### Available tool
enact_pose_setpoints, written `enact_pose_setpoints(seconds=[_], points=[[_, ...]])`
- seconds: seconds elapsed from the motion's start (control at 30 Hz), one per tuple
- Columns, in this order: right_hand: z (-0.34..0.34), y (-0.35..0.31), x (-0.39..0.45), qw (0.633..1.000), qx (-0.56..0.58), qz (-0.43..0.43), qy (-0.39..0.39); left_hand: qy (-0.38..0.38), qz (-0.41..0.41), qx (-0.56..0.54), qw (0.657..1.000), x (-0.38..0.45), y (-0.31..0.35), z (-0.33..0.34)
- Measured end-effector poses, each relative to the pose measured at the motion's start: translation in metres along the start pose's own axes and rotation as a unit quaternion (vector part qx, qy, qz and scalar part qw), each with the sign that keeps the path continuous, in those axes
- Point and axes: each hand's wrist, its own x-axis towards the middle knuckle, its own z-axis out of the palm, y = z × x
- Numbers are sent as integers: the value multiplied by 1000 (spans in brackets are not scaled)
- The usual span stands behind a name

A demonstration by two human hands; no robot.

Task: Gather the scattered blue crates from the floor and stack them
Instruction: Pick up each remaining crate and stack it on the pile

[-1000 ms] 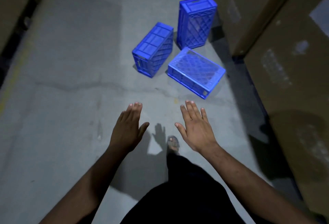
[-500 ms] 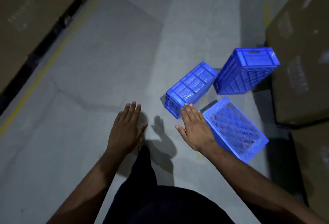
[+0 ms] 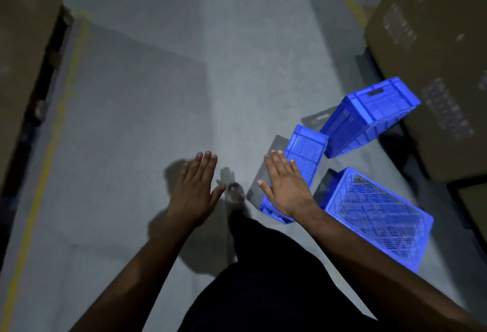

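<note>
Bare and empty, the left hand [image 3: 193, 189] and right hand [image 3: 286, 186] spread flat, fingers wide, above the grey floor [image 3: 131, 120]. Under the right hand lies a blue crate on its side [image 3: 305, 152]; another upturned crate [image 3: 379, 215] sits just right, a third crate [image 3: 369, 115] beyond, near cardboard boxes [image 3: 434, 54]

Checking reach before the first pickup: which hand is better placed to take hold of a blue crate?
Probably the right hand: it hangs open directly over the middle crate, with all three crates on that side. The left hand, also open, is over bare floor, away from them.
</note>
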Motion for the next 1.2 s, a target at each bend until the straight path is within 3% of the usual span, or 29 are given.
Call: enact_pose_setpoints(seconds=[0.37,0.6,0.73,0.9,1.2], points=[[-10,65,249,973,53,225,-19,-103,141,56,983,312,-98,-17],[-55,112,352,937,74,341,-9,-157,241,25,958,519,-100,-15],[-66,157,411,899,84,431,-5,-165,350,35,922,647,-85,0],[-98,198,464,813,122,568,43,-175,476,56,860,790,-32,-3],[-131,278,506,631,187,741,135,-190,742,168,620,943,183,27]])
